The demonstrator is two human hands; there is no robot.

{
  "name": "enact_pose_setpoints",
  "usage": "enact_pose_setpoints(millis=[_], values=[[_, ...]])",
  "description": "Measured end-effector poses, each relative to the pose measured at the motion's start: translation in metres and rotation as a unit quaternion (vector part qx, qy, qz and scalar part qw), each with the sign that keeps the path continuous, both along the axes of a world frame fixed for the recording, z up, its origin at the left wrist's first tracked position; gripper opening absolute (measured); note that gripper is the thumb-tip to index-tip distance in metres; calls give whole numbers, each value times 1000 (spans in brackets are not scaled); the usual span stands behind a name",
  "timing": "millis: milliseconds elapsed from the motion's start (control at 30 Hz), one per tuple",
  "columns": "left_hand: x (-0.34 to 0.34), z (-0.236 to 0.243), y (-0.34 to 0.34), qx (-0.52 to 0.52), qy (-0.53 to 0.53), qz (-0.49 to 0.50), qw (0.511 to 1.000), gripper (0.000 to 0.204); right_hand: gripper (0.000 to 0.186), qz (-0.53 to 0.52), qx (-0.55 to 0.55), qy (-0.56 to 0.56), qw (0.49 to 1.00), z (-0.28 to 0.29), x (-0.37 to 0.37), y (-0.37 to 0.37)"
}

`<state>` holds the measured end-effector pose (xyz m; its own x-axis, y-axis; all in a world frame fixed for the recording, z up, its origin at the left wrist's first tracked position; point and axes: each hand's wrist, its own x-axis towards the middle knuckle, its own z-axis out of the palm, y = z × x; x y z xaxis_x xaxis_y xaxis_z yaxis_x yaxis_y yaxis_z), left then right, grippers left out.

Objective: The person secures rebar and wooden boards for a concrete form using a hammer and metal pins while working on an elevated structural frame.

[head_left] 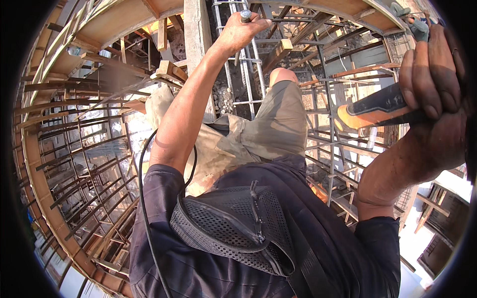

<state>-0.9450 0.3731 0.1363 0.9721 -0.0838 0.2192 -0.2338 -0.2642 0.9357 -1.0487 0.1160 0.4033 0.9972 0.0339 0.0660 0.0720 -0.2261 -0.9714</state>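
Note:
My left hand (238,34) is stretched forward at the top middle, closed round a steel chisel (245,16). The chisel's round head sticks out above my fist, and a thin part of the shaft shows below it. Under this hand runs a cage of steel reinforcing bars (246,74) tied with crossbars, next to a timber beam (198,44). My right hand (431,74) is raised at the right, close to the camera, with its fingers wrapped round the orange and black handle of a hammer (375,107). The hammer's head cannot be seen.
Curved-looking formwork boards (47,208) border the left side, around a grid of bars (94,174). Timber props and struts fill the right, with a wooden block (283,48) near the bar cage. A black mesh pouch (233,223) hangs on my chest, and a cable (142,198) crosses my left shoulder.

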Motion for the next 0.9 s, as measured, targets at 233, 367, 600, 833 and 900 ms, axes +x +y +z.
enact_pose_setpoints(millis=[233, 367, 600, 833, 900], values=[[9, -20, 2, -45, -27, 5, 999, 28, 27, 138, -190, 204, 950, -140, -20, 59], [-4, -20, 3, -29, -6, 2, 1000, 31, 23, 94, -70, 300, 947, -92, -39, 63], [-1, -9, 1, -12, 14, -18, 1000, 51, 26, 113, 126, 15, 986, -13, -26, 45], [10, -32, 2, -97, -24, -44, 994, 27, 32, 123, -118, 233, 957, -123, -21, 63], [4, -40, 1, -61, -31, -35, 997, 33, 33, 131, -98, 289, 943, -131, -21, 62]])
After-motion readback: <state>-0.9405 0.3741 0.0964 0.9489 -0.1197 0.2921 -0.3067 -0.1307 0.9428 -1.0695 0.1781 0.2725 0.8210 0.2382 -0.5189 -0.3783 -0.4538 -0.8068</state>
